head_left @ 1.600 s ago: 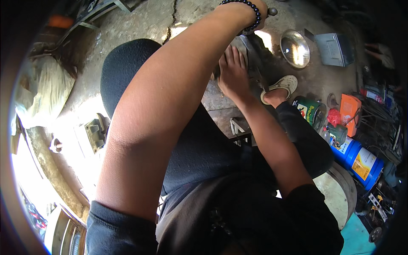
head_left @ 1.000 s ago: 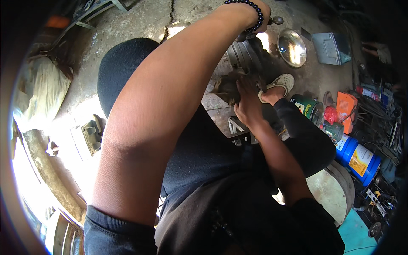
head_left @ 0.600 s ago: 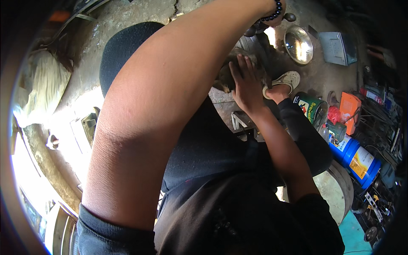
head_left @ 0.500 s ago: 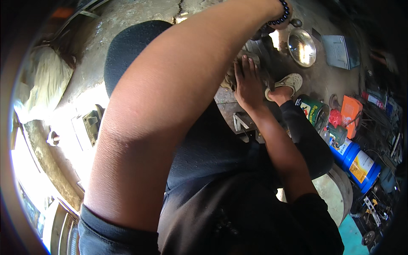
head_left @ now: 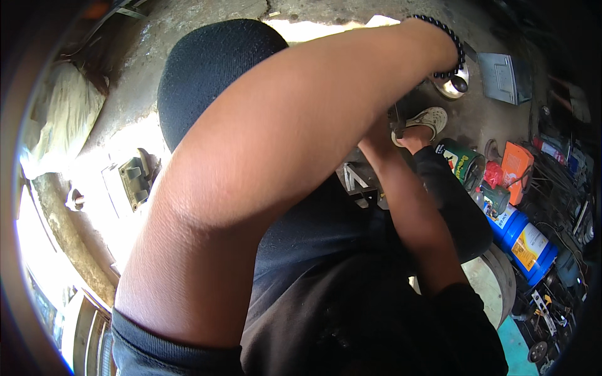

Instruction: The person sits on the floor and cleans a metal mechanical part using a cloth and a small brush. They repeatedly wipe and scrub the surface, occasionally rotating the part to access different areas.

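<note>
My left forearm [head_left: 282,125] stretches across the view from lower left to upper right, with a black bead bracelet [head_left: 461,53] at the wrist. Beyond the bracelet my left hand is turned away, and its fingers are hidden. A dark round knob [head_left: 460,83] shows just below that wrist, in front of a shiny metal bowl [head_left: 446,93]. My right hand [head_left: 375,139] reaches up from the lower right; only its heel and wrist show, since the left forearm covers its fingers and whatever lies under them. Close by is a dark metal piece [head_left: 396,119].
My foot in a pale clog [head_left: 431,119] stands right of the hands. A grey clear-sided box [head_left: 500,78] lies beyond. At right are a green can [head_left: 461,164], an orange case [head_left: 517,164], a blue bucket [head_left: 527,244] and loose tools [head_left: 544,313]. A metal housing [head_left: 133,182] lies at left.
My left wrist has swung to the right and slightly down, with the dark knob beside it, now overlapping the bowl. Its forearm now covers my right hand, which lay flat on a brownish piece before.
</note>
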Demonstrator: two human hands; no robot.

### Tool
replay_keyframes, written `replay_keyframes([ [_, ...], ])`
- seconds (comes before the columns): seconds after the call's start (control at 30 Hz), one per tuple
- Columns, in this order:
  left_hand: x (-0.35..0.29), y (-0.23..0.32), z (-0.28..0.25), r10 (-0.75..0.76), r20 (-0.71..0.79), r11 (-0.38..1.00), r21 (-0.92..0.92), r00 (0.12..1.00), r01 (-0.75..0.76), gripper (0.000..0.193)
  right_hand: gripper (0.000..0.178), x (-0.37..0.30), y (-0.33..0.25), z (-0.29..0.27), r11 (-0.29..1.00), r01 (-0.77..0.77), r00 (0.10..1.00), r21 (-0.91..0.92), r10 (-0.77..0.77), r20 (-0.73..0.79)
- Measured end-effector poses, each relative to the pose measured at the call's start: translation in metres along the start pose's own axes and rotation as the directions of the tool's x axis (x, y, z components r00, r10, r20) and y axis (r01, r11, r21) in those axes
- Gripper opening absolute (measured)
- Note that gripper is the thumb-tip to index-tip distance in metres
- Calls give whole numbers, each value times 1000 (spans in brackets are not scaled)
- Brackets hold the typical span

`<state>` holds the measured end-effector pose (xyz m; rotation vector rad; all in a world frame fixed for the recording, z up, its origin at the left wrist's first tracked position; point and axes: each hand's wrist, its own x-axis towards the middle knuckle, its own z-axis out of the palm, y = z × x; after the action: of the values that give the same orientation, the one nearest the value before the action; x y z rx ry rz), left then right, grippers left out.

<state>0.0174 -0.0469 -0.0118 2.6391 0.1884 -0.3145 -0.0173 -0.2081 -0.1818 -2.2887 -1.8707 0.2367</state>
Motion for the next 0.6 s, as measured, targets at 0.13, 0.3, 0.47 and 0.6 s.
replay_keyframes([
  [0.13, -15, 26, 16, -114, -105, 988, -119, 988, 101, 31, 68, -47, -5, -6, 881, -139, 989, 453, 145, 22],
  [0.3, -34, 27, 50, -383, -330, 912, -285, 863, 296, 23, 72, -16, -7, 2, 981, 14, 998, -193, -24, -51],
  [0.47, -34, 12, 71, -374, -519, 908, -374, 769, 190, 23, 87, 19, 7, 8, 910, 62, 996, -410, -32, 79],
  [0.6, -37, 19, 68, -356, -444, 902, -394, 823, 177, 22, 69, -20, 34, 38, 903, 115, 988, -414, -145, -43],
])
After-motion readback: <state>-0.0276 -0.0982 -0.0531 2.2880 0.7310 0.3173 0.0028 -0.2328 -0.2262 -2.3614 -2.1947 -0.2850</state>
